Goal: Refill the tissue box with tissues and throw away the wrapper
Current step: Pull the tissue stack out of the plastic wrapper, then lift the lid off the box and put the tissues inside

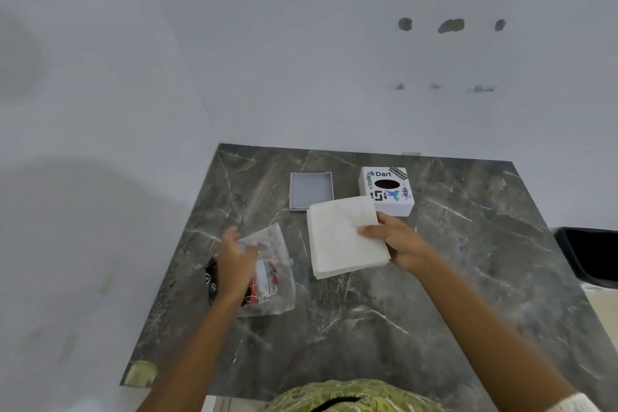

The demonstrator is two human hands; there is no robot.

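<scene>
My right hand [396,241] grips a thick stack of white tissues [344,237] by its right edge, held just above the table in front of the tissue box. The white tissue box cover [388,192], covered in stickers with a dark oval slot on top, stands at the back right. Its shallow grey base tray [310,191] lies apart to the left, with nothing in it. My left hand [235,261] is blurred and rests on the clear plastic wrapper [271,271] with red and black print, which lies on the table's left side.
The dark marble table [368,328] sits in a corner of white walls. A black bin [592,257] stands beyond the table's right edge. A green patterned cloth [351,395] shows at the near edge.
</scene>
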